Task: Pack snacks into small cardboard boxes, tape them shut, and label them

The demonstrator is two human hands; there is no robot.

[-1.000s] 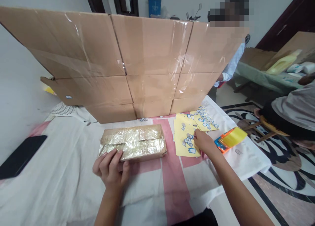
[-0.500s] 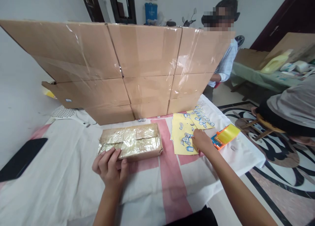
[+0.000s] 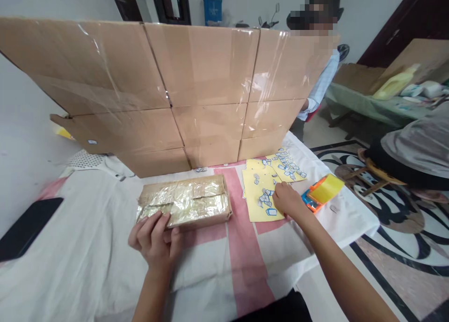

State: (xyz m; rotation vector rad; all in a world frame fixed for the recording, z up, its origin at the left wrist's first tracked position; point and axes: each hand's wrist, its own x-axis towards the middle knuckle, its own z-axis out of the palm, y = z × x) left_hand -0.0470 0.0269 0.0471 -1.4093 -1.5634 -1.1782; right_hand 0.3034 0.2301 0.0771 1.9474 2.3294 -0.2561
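Observation:
A small cardboard box [image 3: 185, 198], wrapped in shiny clear tape, lies on the cloth in front of me. My left hand [image 3: 156, 240] grips its near left corner, fingertips on top and thumb against the front side. Right of the box, yellow sheets [image 3: 257, 212] printed with blue-outlined shapes overlap each other, small cut-out pieces scattered over them. My right hand [image 3: 289, 200] rests at the right edge of the front sheet, its fingers curled together; whatever they pinch is hidden. Just beyond that hand is an orange and blue item with a yellow flap [image 3: 324, 191].
A tall taped cardboard panel [image 3: 210, 69] stands across the back of the cloth-covered table [image 3: 112, 228]. A black flat object [image 3: 30, 228] lies at the left. Behind the panel is a person in a light blue sleeve [image 3: 322, 88]; another sits on a stool [image 3: 386, 172] at the right.
The camera view has shifted slightly. Both hands keep their places, the left on the box and the right on the yellow sheet. The person behind the panel has moved a little.

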